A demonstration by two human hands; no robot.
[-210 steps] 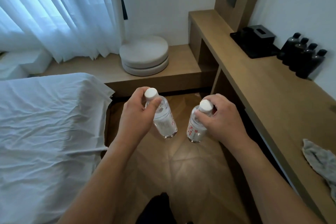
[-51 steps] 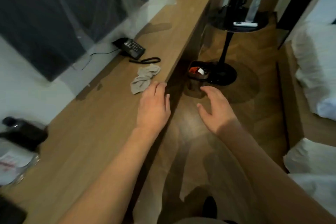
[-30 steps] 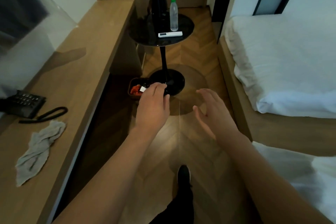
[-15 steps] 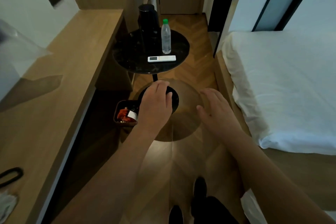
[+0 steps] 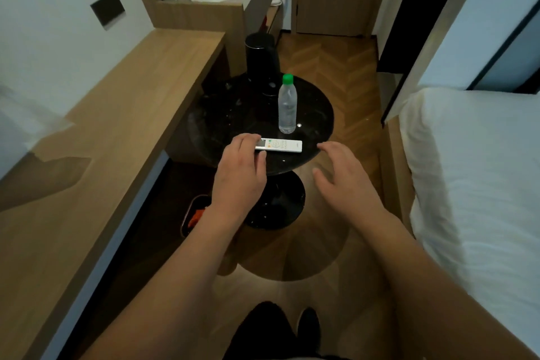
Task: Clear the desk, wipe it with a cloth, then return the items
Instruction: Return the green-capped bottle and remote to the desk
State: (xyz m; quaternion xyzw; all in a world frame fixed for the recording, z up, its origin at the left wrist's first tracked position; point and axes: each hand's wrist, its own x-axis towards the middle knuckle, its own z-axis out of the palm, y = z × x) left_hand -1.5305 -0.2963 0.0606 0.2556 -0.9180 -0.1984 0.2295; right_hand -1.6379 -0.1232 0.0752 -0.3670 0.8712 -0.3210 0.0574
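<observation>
We stand by the round black bench (image 5: 317, 114), and our left hand (image 5: 241, 168) reaches over its near edge with its grip spread, fingertips right at the end of the white remote (image 5: 282, 145), not pinching it yet. Our right hand (image 5: 340, 174) hangs just off the bench's near edge, grip spread and empty. The water bottle (image 5: 287, 108) and black kettle (image 5: 261, 63) stand farther back on the bench, likely parked there while the long wooden desk (image 5: 117, 137) beside it got wiped.

Both forearms are bare, no sleeves reaching into view, and neither the left hand (image 5: 240, 175) nor the right hand (image 5: 342, 177) wears rings, a watch or gloves. Below, dark trousers (image 5: 257, 330) and a dark shoe (image 5: 309, 327) show (details too dim to tell).
</observation>
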